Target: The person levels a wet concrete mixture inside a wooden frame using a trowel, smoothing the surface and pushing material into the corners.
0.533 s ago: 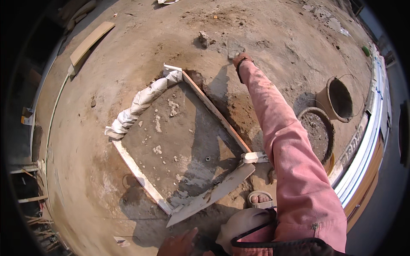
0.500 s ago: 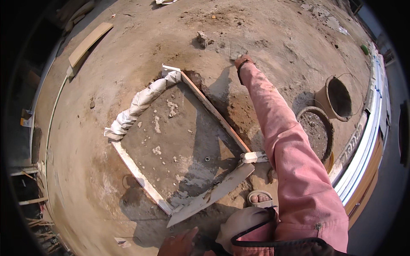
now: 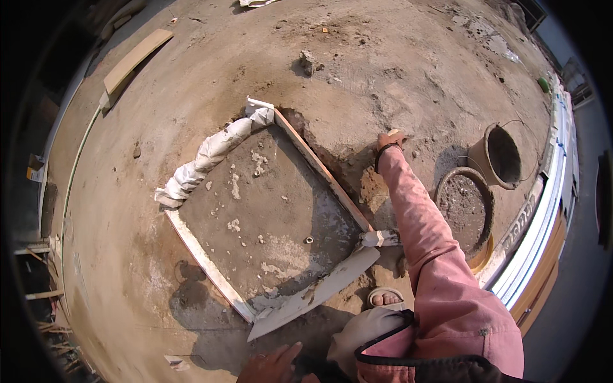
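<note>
My right hand (image 3: 391, 139) is closed low over the rough ground, beyond the right side of a square frame. From its grip shows a short pale piece, like the handle of a tool; the rest is hidden. At the lower edge, my left hand (image 3: 274, 365) hangs with its fingers stretched out, holding nothing. The frame has a thin board (image 3: 319, 167) on the right, a white-faced board (image 3: 207, 265) on the left and a wide pale board (image 3: 313, 297) nearest me. A crumpled white wrapped roll (image 3: 214, 153) lies along its far left side.
Right of my forearm stands a round tub (image 3: 488, 198) of grey mortar, with a bucket (image 3: 488, 153) beside it. Long white bars (image 3: 555, 172) run along the right edge. A stone lump (image 3: 310, 62) and a leaning plank (image 3: 137, 60) lie farther off. My sandalled foot (image 3: 386, 297) is near the frame.
My right hand has drawn back toward me and slightly right over the ground, staying closed. My left hand stays low, its fingers a little more in view.
</note>
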Demonstrator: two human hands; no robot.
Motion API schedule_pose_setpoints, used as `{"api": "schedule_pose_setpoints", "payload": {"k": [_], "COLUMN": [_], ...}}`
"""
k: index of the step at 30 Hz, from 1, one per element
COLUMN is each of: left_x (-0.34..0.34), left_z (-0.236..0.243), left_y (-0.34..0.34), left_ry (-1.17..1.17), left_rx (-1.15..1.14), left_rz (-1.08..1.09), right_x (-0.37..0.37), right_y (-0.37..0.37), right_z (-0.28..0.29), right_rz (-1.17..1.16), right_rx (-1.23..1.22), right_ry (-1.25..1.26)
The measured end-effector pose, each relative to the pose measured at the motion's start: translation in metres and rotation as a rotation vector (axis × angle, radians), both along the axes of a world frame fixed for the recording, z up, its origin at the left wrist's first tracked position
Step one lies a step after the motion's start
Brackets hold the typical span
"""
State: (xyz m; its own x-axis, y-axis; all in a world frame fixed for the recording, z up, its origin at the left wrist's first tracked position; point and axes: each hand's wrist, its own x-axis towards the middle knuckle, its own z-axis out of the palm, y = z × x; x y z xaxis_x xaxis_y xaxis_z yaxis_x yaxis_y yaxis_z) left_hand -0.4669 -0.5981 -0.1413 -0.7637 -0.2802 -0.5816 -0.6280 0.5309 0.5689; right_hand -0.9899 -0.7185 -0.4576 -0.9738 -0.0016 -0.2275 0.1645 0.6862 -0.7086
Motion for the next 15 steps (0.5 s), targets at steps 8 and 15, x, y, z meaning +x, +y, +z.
{"api": "schedule_pose_setpoints", "payload": {"k": [8, 15], "left_x": [0.003, 0.001], "left_z": [0.009, 0.012], "left_y": [0.005, 0.015], "left_ry": [-0.076, -0.039], "left_rx": [-0.063, -0.064], "left_rz": [0.022, 0.052], "right_x": [0.054, 0.031], "right_y": [0.011, -0.075], "right_z": [0.053, 0.069], "right_rz": [-0.008, -0.071], "right_rx": [-0.562, -0.552], "right_ry": [-0.332, -0.515]}}
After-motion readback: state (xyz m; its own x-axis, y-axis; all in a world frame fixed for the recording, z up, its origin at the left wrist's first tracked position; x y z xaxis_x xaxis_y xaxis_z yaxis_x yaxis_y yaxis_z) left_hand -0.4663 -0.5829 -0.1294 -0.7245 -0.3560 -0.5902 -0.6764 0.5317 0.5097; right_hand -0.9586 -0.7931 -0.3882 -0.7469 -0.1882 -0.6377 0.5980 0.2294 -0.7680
